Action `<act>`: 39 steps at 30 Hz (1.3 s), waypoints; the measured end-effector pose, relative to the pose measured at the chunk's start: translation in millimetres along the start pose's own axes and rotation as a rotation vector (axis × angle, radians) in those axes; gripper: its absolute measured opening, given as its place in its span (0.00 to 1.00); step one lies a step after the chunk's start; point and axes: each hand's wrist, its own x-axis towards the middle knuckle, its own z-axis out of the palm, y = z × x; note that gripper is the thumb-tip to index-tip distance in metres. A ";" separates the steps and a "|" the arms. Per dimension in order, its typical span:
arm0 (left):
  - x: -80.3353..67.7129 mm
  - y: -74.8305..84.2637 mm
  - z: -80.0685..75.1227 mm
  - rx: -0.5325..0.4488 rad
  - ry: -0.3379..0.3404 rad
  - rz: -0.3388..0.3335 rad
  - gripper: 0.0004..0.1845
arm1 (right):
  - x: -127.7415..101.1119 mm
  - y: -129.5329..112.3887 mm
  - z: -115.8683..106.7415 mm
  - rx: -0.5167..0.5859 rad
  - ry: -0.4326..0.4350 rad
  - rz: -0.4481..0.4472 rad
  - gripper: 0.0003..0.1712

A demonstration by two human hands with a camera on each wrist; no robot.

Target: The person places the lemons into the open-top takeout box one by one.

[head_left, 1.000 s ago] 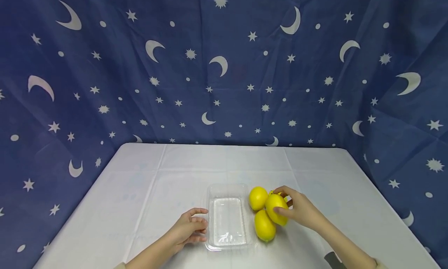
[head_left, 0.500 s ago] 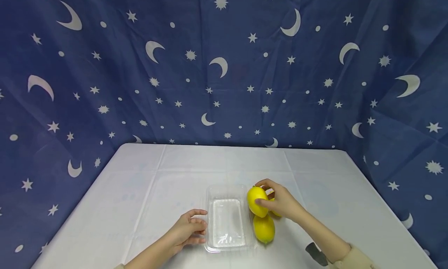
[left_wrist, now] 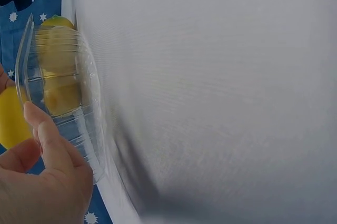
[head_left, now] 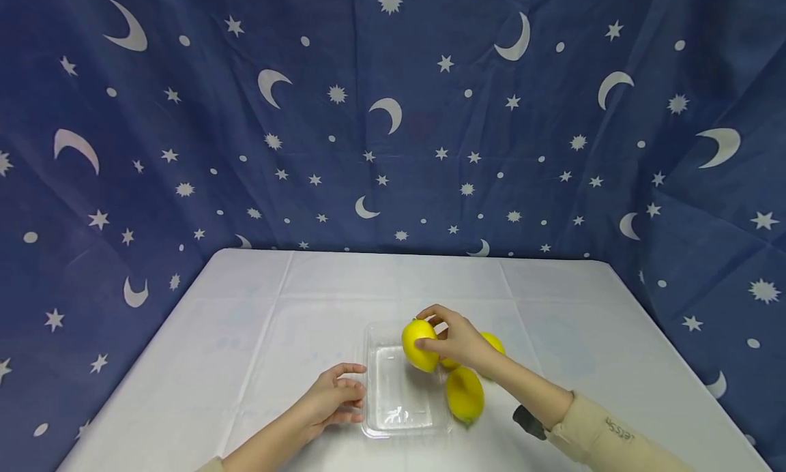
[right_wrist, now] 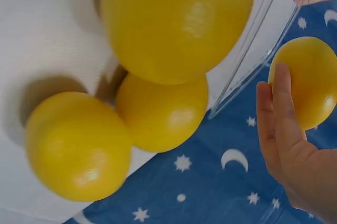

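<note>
Blue moon-and-star backdrop (head_left: 393, 117) hung behind a white-covered worktop (head_left: 245, 322). Clear plastic tray (head_left: 399, 417) sat near the worktop's front edge. Left hand (head_left: 328, 402) was at the tray's left rim, fingers (left_wrist: 50, 140) loosely curled against it. Right hand (head_left: 459, 340) gripped a lemon (head_left: 419, 345) over the tray's far end. Three more lemons (right_wrist: 158, 111) lay just right of the tray.

Left hand (head_left: 328, 400) low, fingers loosely curled. Right hand (head_left: 457, 342) raised, fingers and thumb in pinching grip.

lemons (head_left: 420, 345) (head_left: 464, 394) (head_left: 493, 342) (right_wrist: 161, 110): 4 | clear trays (head_left: 393, 424): 1 | hands (head_left: 328, 402) (head_left: 460, 341): 2
</note>
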 end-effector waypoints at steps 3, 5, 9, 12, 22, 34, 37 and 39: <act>0.1 0.3 0.7 0.002 0.017 -0.002 0.28 | 5.9 -5.8 7.6 0.000 0.002 0.014 0.24; 0.1 0.7 1.3 0.004 0.025 -0.004 0.27 | 10.3 -8.7 13.2 0.000 -0.008 0.014 0.24; 0.0 1.6 2.0 0.009 0.034 -0.013 0.27 | 18.9 -12.5 25.3 0.008 -0.049 0.023 0.25; 0.5 2.0 2.0 0.014 0.042 -0.017 0.27 | 25.0 -14.1 33.4 0.009 -0.085 0.037 0.25; 3.9 3.4 2.8 0.031 0.037 -0.047 0.26 | 36.4 -14.1 47.3 -0.011 -0.123 0.088 0.25; 4.3 6.4 -0.3 0.038 0.023 -0.028 0.27 | 40.8 -8.3 55.9 -0.058 -0.106 0.111 0.24; 4.2 7.1 -0.3 0.035 0.017 -0.025 0.27 | 39.6 -8.7 56.0 -0.062 -0.107 0.113 0.24; 4.1 7.8 -0.3 0.032 0.013 -0.026 0.27 | 39.1 -8.8 55.1 -0.056 -0.108 0.115 0.25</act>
